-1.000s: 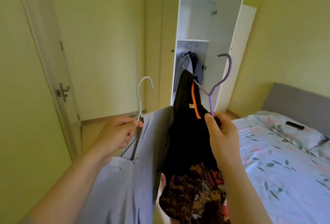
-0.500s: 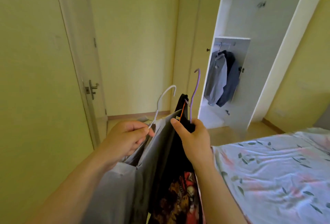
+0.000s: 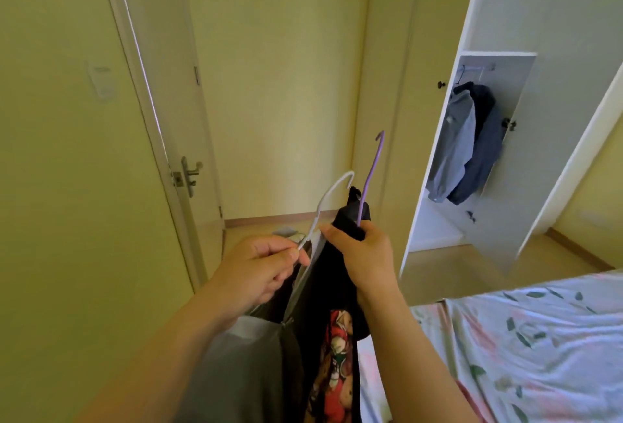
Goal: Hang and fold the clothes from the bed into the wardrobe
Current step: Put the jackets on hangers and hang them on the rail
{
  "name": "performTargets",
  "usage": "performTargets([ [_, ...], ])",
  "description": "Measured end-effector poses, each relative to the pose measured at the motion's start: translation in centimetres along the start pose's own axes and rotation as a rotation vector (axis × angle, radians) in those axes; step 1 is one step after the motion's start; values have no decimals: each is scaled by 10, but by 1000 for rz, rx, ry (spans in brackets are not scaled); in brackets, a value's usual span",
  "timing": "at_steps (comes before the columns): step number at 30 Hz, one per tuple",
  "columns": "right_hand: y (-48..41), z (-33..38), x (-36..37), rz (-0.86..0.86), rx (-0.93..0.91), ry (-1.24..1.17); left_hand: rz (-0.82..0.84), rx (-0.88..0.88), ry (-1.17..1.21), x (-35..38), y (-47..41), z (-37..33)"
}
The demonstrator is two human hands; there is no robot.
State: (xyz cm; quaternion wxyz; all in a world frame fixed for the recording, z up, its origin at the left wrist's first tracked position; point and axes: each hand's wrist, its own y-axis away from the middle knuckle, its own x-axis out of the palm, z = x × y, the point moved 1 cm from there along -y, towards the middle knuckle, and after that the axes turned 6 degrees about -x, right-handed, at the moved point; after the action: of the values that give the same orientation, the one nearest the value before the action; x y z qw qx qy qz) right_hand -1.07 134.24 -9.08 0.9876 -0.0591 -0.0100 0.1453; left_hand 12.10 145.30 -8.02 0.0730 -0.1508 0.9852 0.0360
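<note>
My left hand [image 3: 259, 271] pinches the neck of the white hanger [image 3: 332, 193], its grey garment [image 3: 249, 365] hanging below; my right hand [image 3: 364, 254] is clenched round the purple hanger [image 3: 371, 166] and its black printed garment [image 3: 337, 287]; the two garments hang side by side; far right, the open wardrobe [image 3: 404, 85] holds two hung shirts [image 3: 472, 142]; the bed [image 3: 522, 338] lies near right.

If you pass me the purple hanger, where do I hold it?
Pinch the bare neck of the purple hanger from its right side, above the right hand: it stands upright and free there, while the black shirt covers the rest.
</note>
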Motion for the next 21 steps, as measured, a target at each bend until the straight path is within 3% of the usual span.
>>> performTargets([
  [5, -53, -3, 38, -67, 27, -12, 49, 30, -27, -46, -65, 3],
  [10, -101, -19, 68, -172, 14, 39, 44, 7, 91, -89, -129, 4],
  [21, -217, -87, 62, -393, 86, 152, 69, 6, 83, -144, -275, 13],
])
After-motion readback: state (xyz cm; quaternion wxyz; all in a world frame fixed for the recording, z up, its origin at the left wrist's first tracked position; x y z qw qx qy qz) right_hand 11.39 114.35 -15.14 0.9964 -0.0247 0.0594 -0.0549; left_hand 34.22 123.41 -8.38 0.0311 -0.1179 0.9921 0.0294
